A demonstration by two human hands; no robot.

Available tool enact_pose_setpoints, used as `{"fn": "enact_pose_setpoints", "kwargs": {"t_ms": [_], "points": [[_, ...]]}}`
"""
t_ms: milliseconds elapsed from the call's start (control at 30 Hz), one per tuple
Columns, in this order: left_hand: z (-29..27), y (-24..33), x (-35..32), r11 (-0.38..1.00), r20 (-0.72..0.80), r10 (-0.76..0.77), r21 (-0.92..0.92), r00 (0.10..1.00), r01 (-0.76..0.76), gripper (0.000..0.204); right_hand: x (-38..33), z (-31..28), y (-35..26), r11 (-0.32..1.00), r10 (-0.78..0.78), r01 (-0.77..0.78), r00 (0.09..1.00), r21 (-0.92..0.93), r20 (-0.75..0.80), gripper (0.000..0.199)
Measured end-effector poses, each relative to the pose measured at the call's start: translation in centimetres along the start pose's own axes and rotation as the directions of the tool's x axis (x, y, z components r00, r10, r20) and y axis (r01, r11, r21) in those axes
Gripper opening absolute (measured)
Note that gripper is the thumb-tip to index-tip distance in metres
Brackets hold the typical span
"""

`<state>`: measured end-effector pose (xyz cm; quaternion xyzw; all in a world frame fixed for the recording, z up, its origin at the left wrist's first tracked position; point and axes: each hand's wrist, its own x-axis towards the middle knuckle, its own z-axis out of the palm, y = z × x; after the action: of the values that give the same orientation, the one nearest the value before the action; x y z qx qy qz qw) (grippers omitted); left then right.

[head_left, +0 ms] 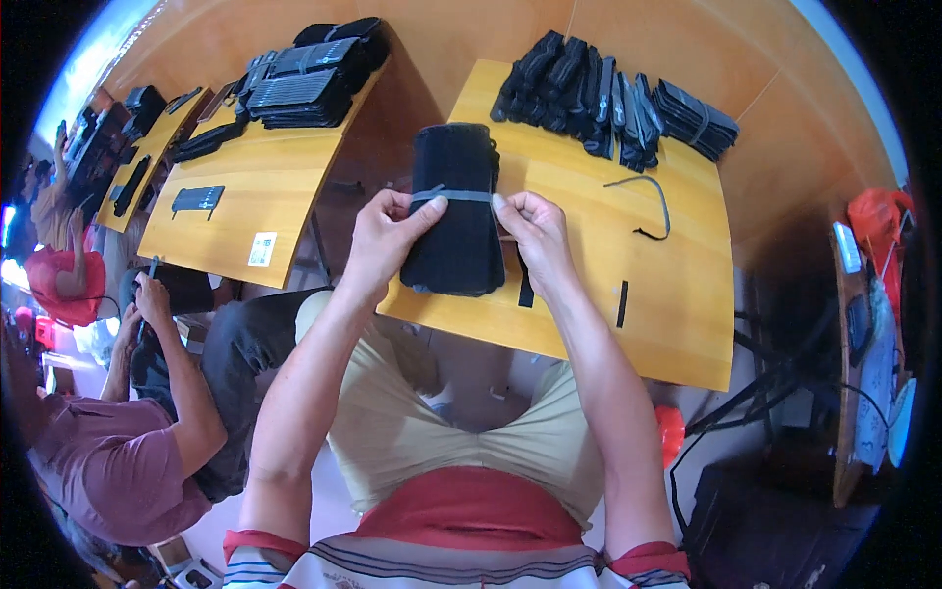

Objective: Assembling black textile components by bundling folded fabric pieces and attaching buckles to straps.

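A thick bundle of black, fabric-like pieces [452, 257] is in front of me at the left edge of my yellow table. Around its middle runs a narrow grey band [466, 195]. My left hand [386, 236] pinches the band at the bundle's left side, thumb on top. At the right side my right hand [538, 234] has its thumb and finger closed on the band's other end. Whether the band is fastened underneath is hidden. A black strip [526, 287] lies beside my right hand, partly covered by the bundle.
My yellow table [677, 334] holds black bundles [564, 83], a banded stack [697, 118], a loose grey strap [663, 208] and a short black strip [622, 304]. Left, another table [245, 177] carries banded stacks [299, 93]. A seated person in purple [118, 461] works close by.
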<state>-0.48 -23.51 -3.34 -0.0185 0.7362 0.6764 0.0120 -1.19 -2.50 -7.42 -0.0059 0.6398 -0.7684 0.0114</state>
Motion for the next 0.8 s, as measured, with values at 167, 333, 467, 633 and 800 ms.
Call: {"fn": "enact_pose_setpoints", "kwargs": {"t_ms": [167,333,467,633,800], "points": [[0.2,0.0,0.4,0.985,0.045,-0.147,-0.084,0.988,0.151,0.033,0.3,0.0,0.1,0.989,-0.076,0.080,0.996,-0.122,0.037,0.022],[1.0,-0.4,-0.2,0.985,0.008,-0.145,-0.094,0.989,0.145,0.035,0.0,0.3,-0.1,0.991,-0.130,0.131,0.991,-0.036,0.028,0.019],[0.9,-0.5,-0.2,0.979,0.041,-0.152,-0.129,0.987,0.156,0.038,-0.3,0.0,0.0,0.989,-0.145,0.144,0.986,0.026,0.078,0.012],[0.8,-0.3,-0.3,0.973,0.065,-0.181,-0.137,0.981,0.188,0.038,-0.3,0.0,0.2,0.987,-0.157,0.155,0.985,0.033,0.067,0.008],[1.2,-0.6,-0.6,0.982,0.066,-0.129,-0.133,0.989,0.137,0.040,0.2,-0.2,1.1,0.972,-0.223,0.227,0.972,-0.056,0.074,0.011]]}}
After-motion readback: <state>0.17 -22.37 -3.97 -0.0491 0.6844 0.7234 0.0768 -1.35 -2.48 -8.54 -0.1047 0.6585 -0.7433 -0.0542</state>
